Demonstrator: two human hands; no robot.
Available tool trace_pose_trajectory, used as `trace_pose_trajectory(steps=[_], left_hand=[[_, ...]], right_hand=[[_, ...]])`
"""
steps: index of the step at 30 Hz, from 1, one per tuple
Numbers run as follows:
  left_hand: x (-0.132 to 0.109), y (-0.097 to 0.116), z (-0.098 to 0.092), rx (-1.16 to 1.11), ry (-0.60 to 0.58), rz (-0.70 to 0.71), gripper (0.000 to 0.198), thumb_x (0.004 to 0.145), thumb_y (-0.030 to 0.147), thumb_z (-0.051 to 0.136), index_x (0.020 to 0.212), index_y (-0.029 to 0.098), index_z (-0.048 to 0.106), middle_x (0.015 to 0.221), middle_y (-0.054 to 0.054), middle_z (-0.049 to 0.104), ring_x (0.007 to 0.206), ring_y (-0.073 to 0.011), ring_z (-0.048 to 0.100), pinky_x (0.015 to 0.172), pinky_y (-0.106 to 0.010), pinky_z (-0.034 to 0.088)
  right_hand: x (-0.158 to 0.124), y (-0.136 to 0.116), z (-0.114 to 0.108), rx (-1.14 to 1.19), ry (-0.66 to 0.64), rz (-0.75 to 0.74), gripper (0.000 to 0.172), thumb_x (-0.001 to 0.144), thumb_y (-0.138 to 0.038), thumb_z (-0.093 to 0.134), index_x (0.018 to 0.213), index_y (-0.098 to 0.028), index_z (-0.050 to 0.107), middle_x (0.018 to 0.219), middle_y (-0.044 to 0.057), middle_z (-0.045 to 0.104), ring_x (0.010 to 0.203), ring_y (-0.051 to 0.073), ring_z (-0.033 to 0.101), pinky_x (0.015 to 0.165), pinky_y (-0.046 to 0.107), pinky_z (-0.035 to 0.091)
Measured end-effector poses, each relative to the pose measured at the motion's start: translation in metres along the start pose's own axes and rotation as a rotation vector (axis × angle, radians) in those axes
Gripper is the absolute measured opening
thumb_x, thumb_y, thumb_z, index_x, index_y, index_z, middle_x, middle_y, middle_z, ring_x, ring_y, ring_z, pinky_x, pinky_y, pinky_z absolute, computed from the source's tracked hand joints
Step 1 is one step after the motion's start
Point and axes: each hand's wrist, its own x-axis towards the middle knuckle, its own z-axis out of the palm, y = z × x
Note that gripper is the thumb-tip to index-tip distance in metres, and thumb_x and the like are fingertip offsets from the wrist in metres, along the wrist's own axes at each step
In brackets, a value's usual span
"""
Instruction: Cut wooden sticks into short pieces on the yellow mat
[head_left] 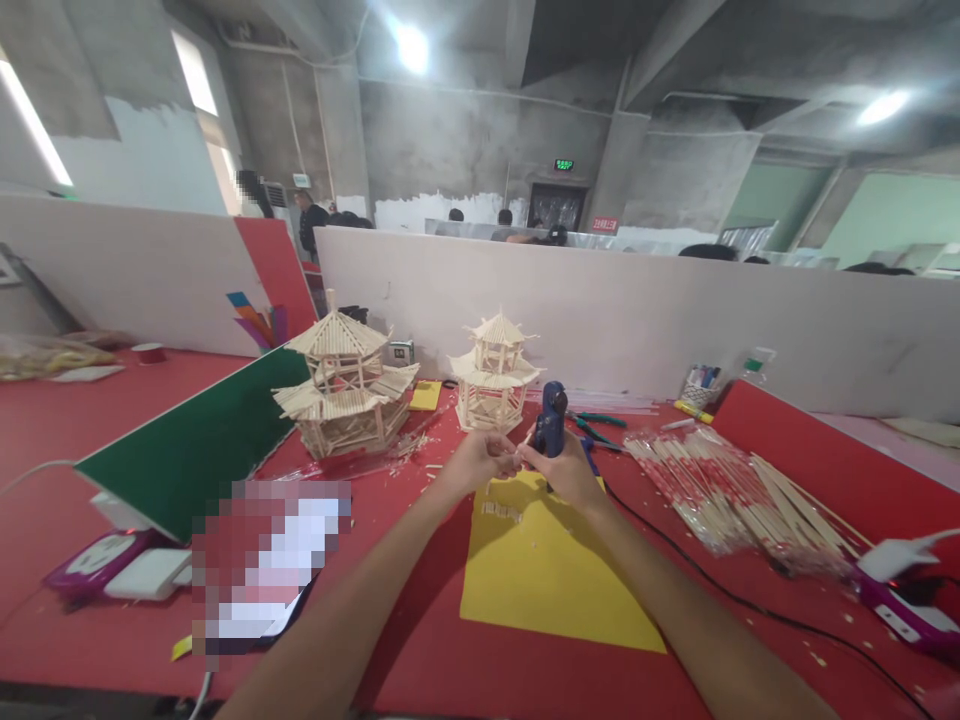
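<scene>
My right hand [570, 468] is wrapped round a dark blue glue gun [553, 415], held over the far edge of a yellow sheet [555, 580]. Close beside it, my left hand [486, 460] has its fingertips pinched together; whatever lies between them is too small to make out. The fingers of both hands nearly meet. A row of small pale stick pieces [501, 511] lies on the sheet. Just behind my hands stands a wooden-stick pagoda model [499, 370], and a larger pagoda model [341, 385] is to its left.
Bundles of wooden sticks [712, 480] in plastic lie at right, near green-handled pliers [600, 420]. A black cord [705, 582] crosses the red table. Purple power strips [911, 610] sit at both sides. A green board [195, 450] stands at left; a white partition [615, 310] closes the back.
</scene>
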Motion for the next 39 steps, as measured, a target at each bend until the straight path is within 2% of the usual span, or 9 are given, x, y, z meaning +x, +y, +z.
trace_pose_trajectory(steps=[5,12,17,19,21,25,29,32,39], left_hand=[[0.002,-0.004,-0.002,0.003,-0.027,-0.014,0.042,0.066,0.050,0.081,0.078,0.011,0.071,0.074,-0.009,0.072,0.063,-0.0152,0.067,0.063,-0.027,0.054],[0.003,-0.007,-0.002,-0.036,-0.004,-0.060,0.046,0.060,0.051,0.085,0.077,0.011,0.071,0.071,-0.008,0.071,0.063,-0.0151,0.067,0.063,-0.027,0.054],[-0.001,0.006,-0.007,-0.080,0.030,-0.059,0.044,0.059,0.048,0.086,0.076,0.010,0.071,0.069,-0.008,0.071,0.061,-0.0139,0.065,0.062,-0.025,0.052],[-0.003,0.014,-0.012,-0.097,0.082,-0.062,0.043,0.057,0.045,0.088,0.074,0.010,0.071,0.068,-0.008,0.071,0.063,-0.0151,0.066,0.062,-0.025,0.051],[-0.005,0.022,-0.018,-0.087,0.144,-0.051,0.042,0.056,0.043,0.088,0.075,0.010,0.071,0.068,-0.007,0.072,0.063,-0.0149,0.066,0.061,-0.024,0.050],[-0.005,0.027,-0.028,-0.131,0.249,-0.041,0.041,0.055,0.041,0.089,0.076,0.010,0.071,0.069,-0.006,0.072,0.061,-0.0133,0.065,0.062,-0.023,0.050],[-0.005,0.025,-0.031,-0.168,0.259,-0.039,0.040,0.055,0.041,0.089,0.074,0.011,0.070,0.068,-0.006,0.072,0.062,-0.0137,0.065,0.064,-0.024,0.051],[-0.004,0.024,-0.030,-0.140,0.254,-0.053,0.040,0.055,0.039,0.089,0.076,0.011,0.069,0.069,-0.005,0.072,0.062,-0.0133,0.065,0.066,-0.025,0.052],[-0.001,0.022,-0.028,-0.013,0.247,-0.070,0.037,0.057,0.040,0.087,0.073,0.011,0.069,0.065,-0.004,0.069,0.058,-0.0131,0.063,0.060,-0.024,0.050]], right_hand=[[0.000,-0.001,0.000,-0.020,0.009,-0.008,0.018,0.073,-0.035,0.073,0.080,-0.021,0.065,0.070,0.002,0.069,0.065,0.021,0.063,0.070,0.034,0.050],[-0.001,0.000,0.000,-0.029,-0.007,-0.012,0.018,0.076,-0.036,0.071,0.083,-0.021,0.065,0.071,0.002,0.068,0.066,0.020,0.062,0.069,0.033,0.049],[-0.001,-0.008,-0.005,-0.012,-0.003,-0.032,0.025,0.079,-0.043,0.069,0.091,-0.022,0.065,0.081,0.003,0.069,0.075,0.021,0.063,0.074,0.032,0.049],[0.000,-0.013,-0.011,0.001,-0.024,-0.008,0.032,0.083,-0.049,0.065,0.099,-0.021,0.062,0.083,0.003,0.068,0.075,0.020,0.063,0.071,0.031,0.049],[0.002,-0.017,-0.019,-0.005,-0.099,0.029,0.040,0.086,-0.056,0.058,0.106,-0.021,0.058,0.084,0.003,0.067,0.070,0.019,0.063,0.064,0.030,0.048],[0.007,-0.026,-0.039,-0.230,-0.227,0.023,0.043,0.091,-0.062,0.047,0.097,-0.021,0.059,0.076,0.001,0.064,0.067,0.018,0.061,0.064,0.028,0.045],[0.007,-0.034,-0.051,-0.519,-0.363,0.057,0.049,0.090,-0.067,0.045,0.092,-0.022,0.064,0.079,0.003,0.068,0.073,0.021,0.063,0.069,0.029,0.043],[0.005,-0.037,-0.051,-0.657,-0.402,0.086,0.052,0.088,-0.070,0.046,0.096,-0.023,0.068,0.089,0.006,0.072,0.081,0.023,0.066,0.072,0.029,0.041],[0.001,-0.036,-0.041,-0.777,-0.405,0.146,0.058,0.089,-0.073,0.040,0.098,-0.023,0.067,0.097,0.007,0.073,0.084,0.023,0.067,0.067,0.027,0.038]])
